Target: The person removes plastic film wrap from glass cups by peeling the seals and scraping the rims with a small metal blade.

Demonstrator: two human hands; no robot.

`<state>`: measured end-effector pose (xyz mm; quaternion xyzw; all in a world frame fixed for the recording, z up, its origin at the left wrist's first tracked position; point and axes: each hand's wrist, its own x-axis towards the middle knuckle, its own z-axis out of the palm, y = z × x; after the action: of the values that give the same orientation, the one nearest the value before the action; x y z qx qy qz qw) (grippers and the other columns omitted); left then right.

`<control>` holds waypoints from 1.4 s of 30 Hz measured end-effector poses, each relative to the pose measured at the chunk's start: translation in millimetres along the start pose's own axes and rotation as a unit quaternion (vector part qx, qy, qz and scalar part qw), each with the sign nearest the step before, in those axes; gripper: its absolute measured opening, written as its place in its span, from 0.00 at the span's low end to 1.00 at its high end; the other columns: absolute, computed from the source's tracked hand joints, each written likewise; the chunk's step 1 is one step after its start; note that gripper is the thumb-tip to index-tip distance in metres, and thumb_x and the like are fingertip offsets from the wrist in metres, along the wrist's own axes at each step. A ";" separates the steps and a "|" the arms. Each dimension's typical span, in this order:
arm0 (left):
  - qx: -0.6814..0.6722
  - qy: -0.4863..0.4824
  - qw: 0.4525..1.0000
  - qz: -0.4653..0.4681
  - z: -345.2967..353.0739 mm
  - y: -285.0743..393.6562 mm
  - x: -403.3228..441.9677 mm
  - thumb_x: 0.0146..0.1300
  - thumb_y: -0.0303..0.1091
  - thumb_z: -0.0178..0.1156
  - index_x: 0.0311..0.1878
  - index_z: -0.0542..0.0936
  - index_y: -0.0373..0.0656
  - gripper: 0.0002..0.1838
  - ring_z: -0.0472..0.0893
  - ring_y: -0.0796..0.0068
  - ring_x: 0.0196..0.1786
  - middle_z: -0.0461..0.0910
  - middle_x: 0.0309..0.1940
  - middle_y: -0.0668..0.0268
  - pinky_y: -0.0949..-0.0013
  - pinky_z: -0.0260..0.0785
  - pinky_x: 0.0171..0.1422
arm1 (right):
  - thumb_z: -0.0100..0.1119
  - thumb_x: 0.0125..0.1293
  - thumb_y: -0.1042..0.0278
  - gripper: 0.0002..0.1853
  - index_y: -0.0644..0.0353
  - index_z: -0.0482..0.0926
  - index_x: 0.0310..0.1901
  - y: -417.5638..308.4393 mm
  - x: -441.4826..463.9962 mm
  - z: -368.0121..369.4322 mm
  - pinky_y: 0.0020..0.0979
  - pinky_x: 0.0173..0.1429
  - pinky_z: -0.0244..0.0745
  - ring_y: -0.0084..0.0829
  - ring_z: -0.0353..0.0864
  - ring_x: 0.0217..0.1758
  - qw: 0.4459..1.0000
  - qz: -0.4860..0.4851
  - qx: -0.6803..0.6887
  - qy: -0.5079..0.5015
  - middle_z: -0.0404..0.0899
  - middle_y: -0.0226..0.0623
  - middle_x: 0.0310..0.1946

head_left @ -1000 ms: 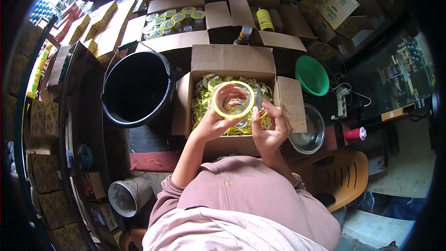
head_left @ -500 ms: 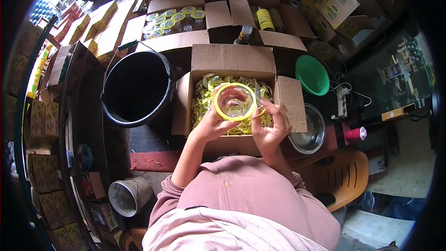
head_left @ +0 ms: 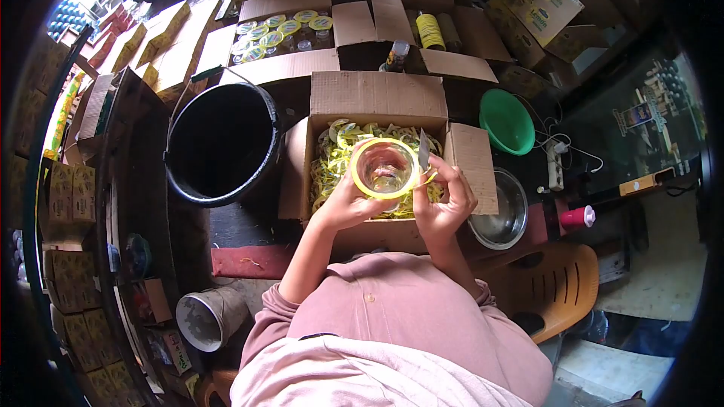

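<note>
Yellow-rimmed clear cup, mouth turned up toward the wearer, held above an open cardboard carton full of yellow trimmings. The person's left hand is wrapped around the cup's side, seemingly to steady it while leaving the rim bare. The right hand, just beside that rim, pinches a thin blade pointing away from the body, apparently for control (a narrow yellow strip shows at the fingers). Left of the carton stands a black bucket; right, a green basin, perhaps set aside to give both hands room.
</note>
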<state>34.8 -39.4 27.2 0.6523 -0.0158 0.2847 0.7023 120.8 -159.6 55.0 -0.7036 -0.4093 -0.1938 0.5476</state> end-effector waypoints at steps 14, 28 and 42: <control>-0.126 0.055 0.991 0.005 -0.5 -21.7 -4.8 0.55 0.26 0.58 0.61 0.54 0.45 0.32 0.66 0.68 0.57 0.62 0.53 0.59 0.64 0.63 0.57 | 0.60 0.47 0.81 0.13 0.63 0.77 0.38 -1.2 0.4 -0.5 0.19 0.27 0.65 0.15 0.68 0.23 1.000 0.023 0.001 0.005 0.72 0.28 0.22; -0.383 0.064 0.917 -0.092 -17.1 -11.0 -4.3 0.55 0.47 0.47 0.60 0.60 0.38 0.32 0.68 0.62 0.57 0.66 0.56 0.53 0.56 0.64 0.58 | 0.55 0.41 0.84 0.40 0.60 0.58 0.62 84.9 -13.7 -14.6 0.35 0.34 0.72 0.36 0.77 0.22 0.850 0.174 -0.233 -0.439 0.75 0.44 0.18; -0.169 0.098 0.981 -0.004 -5.2 6.9 -1.0 0.49 0.37 0.62 0.63 0.53 0.39 0.40 0.69 0.69 0.53 0.66 0.52 0.58 0.67 0.63 0.56 | 0.59 0.49 0.81 0.10 0.61 0.78 0.35 12.0 21.8 -15.5 0.23 0.29 0.69 0.22 0.75 0.22 0.993 0.052 0.037 -0.102 0.76 0.34 0.23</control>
<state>29.2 -35.1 32.3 0.4930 0.0076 0.3374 0.8019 145.9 -166.8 68.4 -0.7196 -0.4327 -0.0769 0.5377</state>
